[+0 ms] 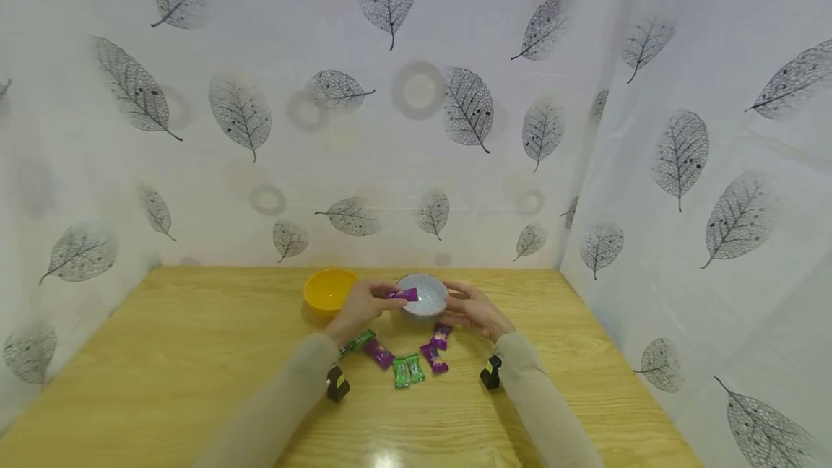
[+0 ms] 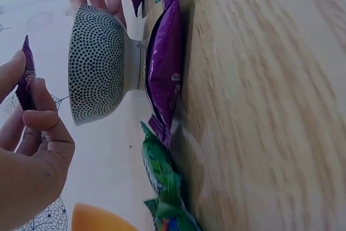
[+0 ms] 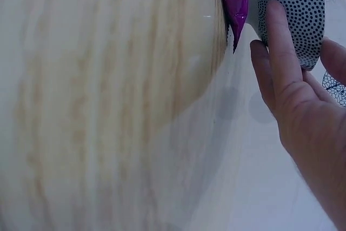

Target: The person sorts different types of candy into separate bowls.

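My left hand (image 1: 360,305) pinches a small purple wrapped candy (image 1: 406,295) between thumb and fingers at the left rim of a bowl. The bowl (image 2: 97,68) is footed, white with dark speckles outside, and stands upright on the table. Around its right side my right hand (image 1: 477,309) holds it, thumb at the rim and fingers along the outer wall. In front of the bowl lie more purple candies (image 1: 434,358) and green-wrapped candies (image 1: 401,371). A purple candy (image 2: 165,66) shows close before the bowl's foot in the left wrist view.
An orange-yellow bowl (image 1: 328,291) stands left of the speckled one, partly behind my left hand. The wooden table (image 1: 214,352) ends at a white, leaf-printed curtain (image 1: 377,165) behind, with more curtain along the right.
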### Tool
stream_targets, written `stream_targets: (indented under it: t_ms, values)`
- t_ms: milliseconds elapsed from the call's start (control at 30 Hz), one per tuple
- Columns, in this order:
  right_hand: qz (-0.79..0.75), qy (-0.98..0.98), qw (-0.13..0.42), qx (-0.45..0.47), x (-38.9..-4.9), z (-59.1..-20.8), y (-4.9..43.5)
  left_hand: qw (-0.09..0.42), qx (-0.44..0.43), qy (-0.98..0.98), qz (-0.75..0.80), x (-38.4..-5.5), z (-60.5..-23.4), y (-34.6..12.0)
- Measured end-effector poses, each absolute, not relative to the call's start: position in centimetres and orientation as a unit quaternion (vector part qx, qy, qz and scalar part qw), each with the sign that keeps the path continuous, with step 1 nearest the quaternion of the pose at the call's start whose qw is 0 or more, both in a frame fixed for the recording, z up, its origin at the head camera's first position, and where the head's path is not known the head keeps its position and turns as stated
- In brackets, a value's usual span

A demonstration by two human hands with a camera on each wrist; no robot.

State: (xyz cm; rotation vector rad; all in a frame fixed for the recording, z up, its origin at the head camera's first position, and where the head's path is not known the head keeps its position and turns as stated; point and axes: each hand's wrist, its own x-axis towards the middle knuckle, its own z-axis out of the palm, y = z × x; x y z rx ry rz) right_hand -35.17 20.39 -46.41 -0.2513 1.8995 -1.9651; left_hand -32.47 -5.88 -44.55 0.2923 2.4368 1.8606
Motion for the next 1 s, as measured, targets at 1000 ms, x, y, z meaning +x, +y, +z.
stream_targets:
  t_ms: [1000]
  values:
    - [-0.711,0.669,0.199,-0.085,-35.2,-46.4,20.4,-0.031,0.007,0.869,0.494,-34.5,-44.5,-2.2]
